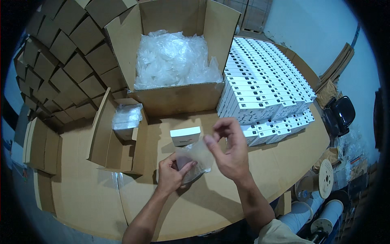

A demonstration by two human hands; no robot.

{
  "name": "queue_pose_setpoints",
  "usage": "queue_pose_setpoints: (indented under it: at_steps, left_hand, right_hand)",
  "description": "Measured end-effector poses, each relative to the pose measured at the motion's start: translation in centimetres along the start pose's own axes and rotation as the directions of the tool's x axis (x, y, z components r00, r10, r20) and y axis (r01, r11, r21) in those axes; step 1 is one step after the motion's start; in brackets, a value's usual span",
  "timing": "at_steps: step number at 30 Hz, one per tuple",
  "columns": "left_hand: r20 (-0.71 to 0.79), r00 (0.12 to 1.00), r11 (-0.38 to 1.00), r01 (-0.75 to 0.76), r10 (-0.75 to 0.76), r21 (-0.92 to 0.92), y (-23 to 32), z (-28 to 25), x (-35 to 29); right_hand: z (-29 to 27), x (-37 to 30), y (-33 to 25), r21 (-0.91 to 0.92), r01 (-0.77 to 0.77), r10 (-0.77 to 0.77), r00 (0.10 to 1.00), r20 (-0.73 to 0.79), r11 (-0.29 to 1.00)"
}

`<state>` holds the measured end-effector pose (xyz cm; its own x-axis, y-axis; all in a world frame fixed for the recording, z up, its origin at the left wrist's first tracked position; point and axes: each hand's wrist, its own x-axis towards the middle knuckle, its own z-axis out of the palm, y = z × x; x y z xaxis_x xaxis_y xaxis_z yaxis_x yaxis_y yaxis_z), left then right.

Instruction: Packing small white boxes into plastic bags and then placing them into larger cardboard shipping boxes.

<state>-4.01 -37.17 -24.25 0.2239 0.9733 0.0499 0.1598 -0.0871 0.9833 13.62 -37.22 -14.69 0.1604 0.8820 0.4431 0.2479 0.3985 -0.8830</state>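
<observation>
My left hand [172, 173] is closed on a clear plastic bag [191, 158], its thumb pressed on the front of the bag. My right hand [231, 150] hovers at the bag's upper right edge. Its fingers are curled and stand apart from the thumb; whether the thumb touches the bag I cannot tell. Just beyond the bag a small white box [185, 136] rests on the cardboard-covered table [154, 221]. What is inside the bag, if anything, cannot be made out.
A large open carton [174, 99] full of clear plastic bags [172, 61] stands at the back. Stacked white boxes [264, 89] rise at right. An open carton [140, 152] at left holds plastic-wrapped boxes [126, 118]. Folded cartons [69, 61] pile up far left; spools [326, 179] stand lower right.
</observation>
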Motion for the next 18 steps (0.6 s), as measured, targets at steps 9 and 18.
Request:
queue_pose_setpoints:
  at_steps: [9, 18]
  left_hand:
    - [0.042, 0.991, 0.925, 0.135, -0.128, -0.356, 0.6, -0.1, 0.1]
    - [-0.121, 0.988, 0.914, 0.039, -0.096, -0.404, -0.4, -0.2, 0.6]
  right_hand:
    - [0.4, -3.9, 7.0, 0.112, -0.212, 0.21, 0.977, 0.03, 0.971]
    - [0.8, -5.0, 7.3, 0.141, -0.34, 0.324, 0.938, 0.126, 0.93]
